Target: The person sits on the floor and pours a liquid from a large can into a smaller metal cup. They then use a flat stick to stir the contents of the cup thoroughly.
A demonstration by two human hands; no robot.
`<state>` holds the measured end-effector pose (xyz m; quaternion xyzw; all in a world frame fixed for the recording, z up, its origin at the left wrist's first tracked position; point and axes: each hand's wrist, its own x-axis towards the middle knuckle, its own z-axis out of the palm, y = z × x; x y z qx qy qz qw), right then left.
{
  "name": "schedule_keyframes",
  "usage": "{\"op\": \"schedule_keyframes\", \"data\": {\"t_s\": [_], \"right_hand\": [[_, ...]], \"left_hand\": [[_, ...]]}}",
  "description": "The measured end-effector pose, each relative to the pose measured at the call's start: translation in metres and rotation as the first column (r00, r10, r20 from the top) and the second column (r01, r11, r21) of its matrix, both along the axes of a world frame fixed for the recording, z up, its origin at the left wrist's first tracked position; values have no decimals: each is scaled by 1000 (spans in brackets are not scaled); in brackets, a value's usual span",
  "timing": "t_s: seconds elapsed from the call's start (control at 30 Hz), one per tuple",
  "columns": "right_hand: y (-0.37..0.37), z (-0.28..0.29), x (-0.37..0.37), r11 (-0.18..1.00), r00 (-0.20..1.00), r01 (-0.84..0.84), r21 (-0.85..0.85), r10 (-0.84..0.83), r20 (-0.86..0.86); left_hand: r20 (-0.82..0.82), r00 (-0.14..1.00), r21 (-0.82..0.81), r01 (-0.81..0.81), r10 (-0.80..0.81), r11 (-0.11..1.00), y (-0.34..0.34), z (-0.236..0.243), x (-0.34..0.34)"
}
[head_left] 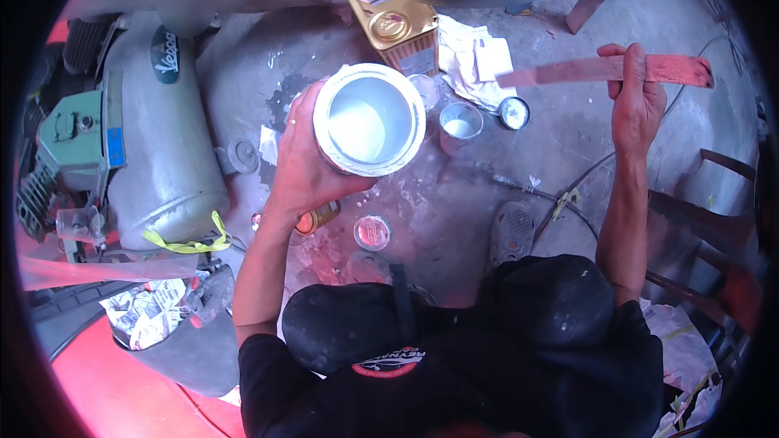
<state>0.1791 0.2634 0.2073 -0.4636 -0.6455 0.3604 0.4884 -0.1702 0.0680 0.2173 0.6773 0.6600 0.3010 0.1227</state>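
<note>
My left hand (296, 162) is wrapped round the side of an open paint can (398, 118), held up above the floor. Pale, whitish paint shows inside it, and the rim is smeared. Off to the right, my right hand (637, 109) grips a flat stir stick (568, 73) between thumb and fingers. The stick lies nearly level, apart from the can, with reddish stain along it. Between the hands, a clear plastic cup (461, 144) stands on the floor beside a small round lid or tub (514, 113).
A gold rectangular tin (393, 28) stands at the back by a white rag (471, 53). To the left is a grey-green air compressor (162, 146). A small tin (318, 217) and a round lid (372, 233) lie near my knees. A hose (596, 169) crosses the right side.
</note>
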Motion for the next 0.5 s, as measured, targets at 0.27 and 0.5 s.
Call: {"op": "schedule_keyframes", "data": {"t_s": [0.27,0.5], "right_hand": [[12,-31,20,979,975,-198,56,191,114],[-11,-80,-5,732,631,-330,-596,640,438]], "left_hand": [[157,968,-186,-167,197,968,-1,-16,8],[281,905,-220,-265,321,939,-22,-38,7]]}}
